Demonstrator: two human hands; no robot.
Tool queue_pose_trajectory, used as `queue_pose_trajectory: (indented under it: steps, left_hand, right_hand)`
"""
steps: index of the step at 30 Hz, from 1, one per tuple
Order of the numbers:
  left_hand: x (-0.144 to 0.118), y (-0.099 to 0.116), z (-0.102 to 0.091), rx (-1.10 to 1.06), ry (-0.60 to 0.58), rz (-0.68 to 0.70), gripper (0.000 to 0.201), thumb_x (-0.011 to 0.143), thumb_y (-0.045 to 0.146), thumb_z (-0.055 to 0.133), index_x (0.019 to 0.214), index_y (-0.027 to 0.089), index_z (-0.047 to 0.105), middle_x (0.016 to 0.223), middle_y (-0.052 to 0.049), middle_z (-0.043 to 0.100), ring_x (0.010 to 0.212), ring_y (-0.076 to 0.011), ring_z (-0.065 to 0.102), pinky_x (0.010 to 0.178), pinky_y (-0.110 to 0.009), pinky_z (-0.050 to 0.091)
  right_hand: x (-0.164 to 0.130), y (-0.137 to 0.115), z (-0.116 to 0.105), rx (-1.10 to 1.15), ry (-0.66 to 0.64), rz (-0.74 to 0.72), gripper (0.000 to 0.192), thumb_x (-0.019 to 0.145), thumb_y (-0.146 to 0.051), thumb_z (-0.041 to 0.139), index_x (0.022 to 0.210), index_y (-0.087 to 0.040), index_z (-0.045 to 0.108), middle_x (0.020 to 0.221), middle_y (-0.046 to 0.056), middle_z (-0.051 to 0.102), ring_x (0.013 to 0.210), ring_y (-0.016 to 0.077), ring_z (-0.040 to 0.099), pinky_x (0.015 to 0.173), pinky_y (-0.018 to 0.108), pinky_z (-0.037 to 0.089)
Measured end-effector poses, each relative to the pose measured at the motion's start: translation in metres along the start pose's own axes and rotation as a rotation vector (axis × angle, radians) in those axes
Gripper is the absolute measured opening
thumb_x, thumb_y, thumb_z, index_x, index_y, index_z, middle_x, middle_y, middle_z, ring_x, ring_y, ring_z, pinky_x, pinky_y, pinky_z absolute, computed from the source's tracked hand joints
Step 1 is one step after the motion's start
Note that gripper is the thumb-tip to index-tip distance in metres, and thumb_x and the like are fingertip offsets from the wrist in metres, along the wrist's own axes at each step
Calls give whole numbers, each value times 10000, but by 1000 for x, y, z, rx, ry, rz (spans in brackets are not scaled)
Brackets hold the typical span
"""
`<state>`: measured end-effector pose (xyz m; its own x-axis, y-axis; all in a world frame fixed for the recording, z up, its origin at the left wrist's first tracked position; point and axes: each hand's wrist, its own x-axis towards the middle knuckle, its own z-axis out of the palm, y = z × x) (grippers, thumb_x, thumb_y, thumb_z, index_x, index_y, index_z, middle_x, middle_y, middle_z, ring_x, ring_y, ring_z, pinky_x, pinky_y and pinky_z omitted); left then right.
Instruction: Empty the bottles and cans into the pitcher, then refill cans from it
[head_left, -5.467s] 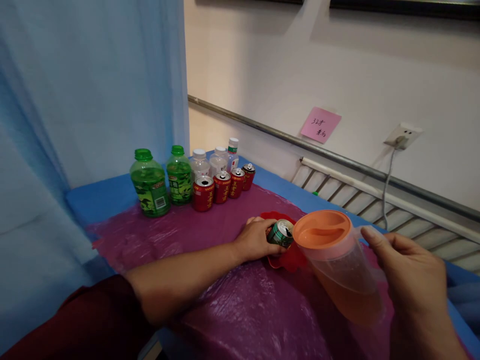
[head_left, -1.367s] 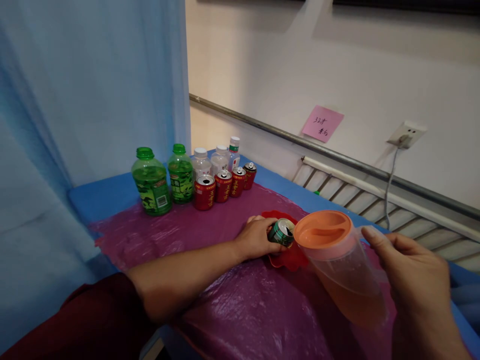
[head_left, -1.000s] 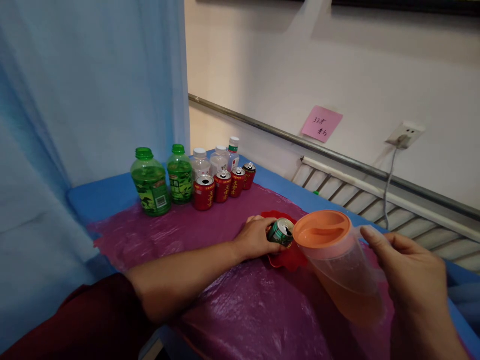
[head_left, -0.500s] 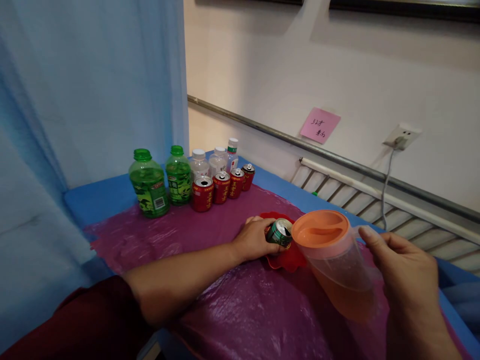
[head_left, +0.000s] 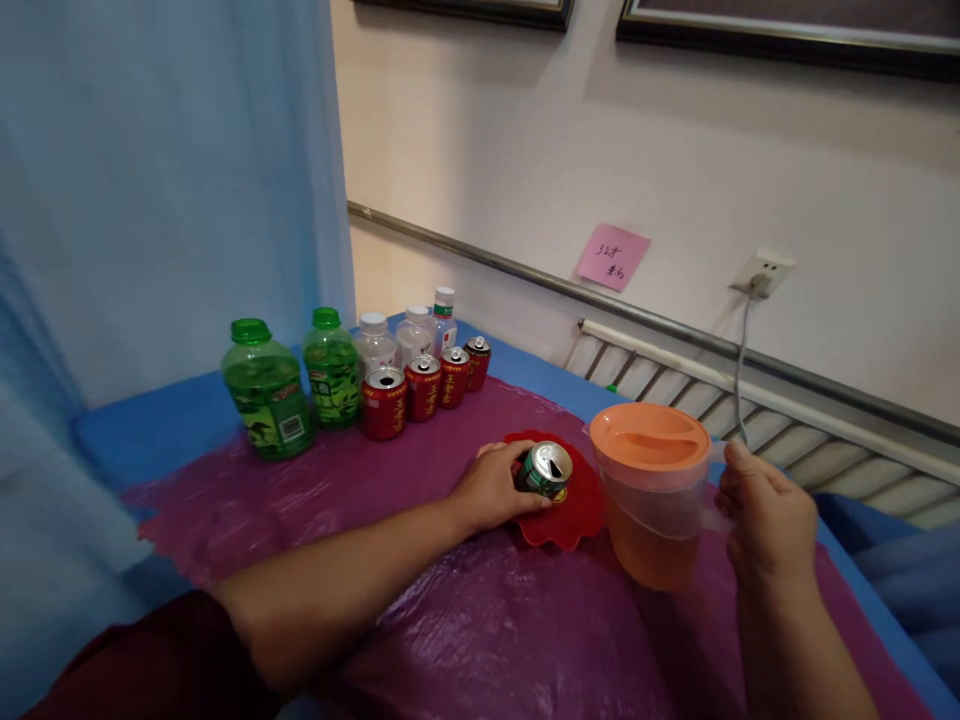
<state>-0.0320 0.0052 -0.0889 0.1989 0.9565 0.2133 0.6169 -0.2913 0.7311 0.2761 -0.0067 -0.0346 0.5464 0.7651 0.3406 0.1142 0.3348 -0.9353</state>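
Observation:
My left hand (head_left: 499,488) is wrapped round a green drink can (head_left: 546,472) with an opened silver top. The can leans a little to the right over a red scalloped plate (head_left: 574,525). In my right hand (head_left: 769,510) is the handle of a clear plastic pitcher (head_left: 651,510) with an orange lid (head_left: 649,437). Amber liquid fills the lower part of the pitcher, which stands nearly upright just right of the plate. Whether its base touches the table is unclear.
Red cans (head_left: 384,405) stand in a row at the back left. Behind them are clear white-capped bottles (head_left: 375,345) and two green-capped bottles (head_left: 266,395). A purple plastic sheet (head_left: 450,620) covers the blue table (head_left: 135,400). A radiator (head_left: 675,385) lines the wall; a blue curtain hangs left.
The pitcher has swung from tilted toward the can to nearly upright, and its spout has drawn away from the can. My left hand keeps the can over the plate. The camera view has shifted.

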Motion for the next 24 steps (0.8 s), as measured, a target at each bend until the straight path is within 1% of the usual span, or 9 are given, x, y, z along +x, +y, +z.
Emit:
queue_pose_trajectory:
  steps: [5, 8, 11, 13, 15, 17, 21, 24]
  left_hand:
    - [1, -2, -1, -3, -6, 16, 786, 612, 433, 920, 1331, 257, 656, 1280, -66, 737, 1209, -342, 636, 1091, -465, 428]
    - [1, 0, -3, 4, -25, 7, 785, 609, 422, 922, 1330, 261, 658, 1309, -68, 728, 1238, -349, 622, 1113, -472, 412]
    - [0, 4, -7, 8, -40, -16, 785, 598, 407, 925, 1325, 259, 667, 1322, -73, 725, 1256, -358, 610, 1111, -475, 419]
    - [0, 7, -9, 12, -43, -17, 772, 598, 394, 922, 1319, 269, 674, 1315, -66, 731, 1257, -358, 609, 1110, -478, 423]
    - [0, 9, -11, 17, -50, -17, 759, 600, 386, 919, 1311, 271, 682, 1309, -65, 734, 1253, -357, 612, 1108, -482, 427]
    - [0, 10, -13, 22, -60, -26, 765, 600, 386, 920, 1316, 257, 683, 1316, -78, 729, 1259, -362, 605, 1102, -483, 433]
    - [1, 10, -14, 31, -70, -25, 771, 609, 397, 917, 1326, 244, 679, 1332, -88, 723, 1276, -367, 597, 1108, -480, 426]
    - [1, 10, -15, 28, -78, -7, 765, 626, 404, 912, 1333, 232, 674, 1358, -96, 712, 1295, -361, 591, 1134, -478, 394]
  right_hand:
    - [7, 3, -1, 125, 24, 49, 567, 712, -567, 861, 567, -201, 454, 485, -105, 351, 436, 53, 295, 407, 218, 234]
    - [11, 6, -3, 145, 50, 74, 553, 707, -579, 858, 590, -200, 473, 489, -102, 383, 429, 54, 320, 395, 211, 250]
    - [14, 10, -4, 161, 83, 78, 569, 734, -611, 820, 592, -211, 441, 487, -101, 394, 415, 52, 318, 389, 211, 257]
    - [16, 12, -4, 148, 129, 88, 568, 769, -653, 757, 598, -219, 433, 483, -97, 402, 403, 55, 327, 388, 214, 270]
    - [19, 14, -4, 124, 188, 110, 526, 797, -658, 696, 619, -210, 486, 493, -78, 449, 403, 67, 371, 390, 218, 296]
    - [22, 15, -4, 115, 252, 125, 460, 799, -607, 673, 641, -200, 530, 515, -57, 500, 418, 83, 420, 391, 219, 316]
    - [29, 18, -7, 110, 380, 125, 327, 752, -479, 662, 646, -215, 501, 523, -69, 489, 436, 88, 430, 388, 208, 307]
    - [32, 21, -10, 90, 427, 114, 263, 735, -437, 640, 673, -216, 511, 538, -75, 483, 460, 96, 443, 415, 216, 341]
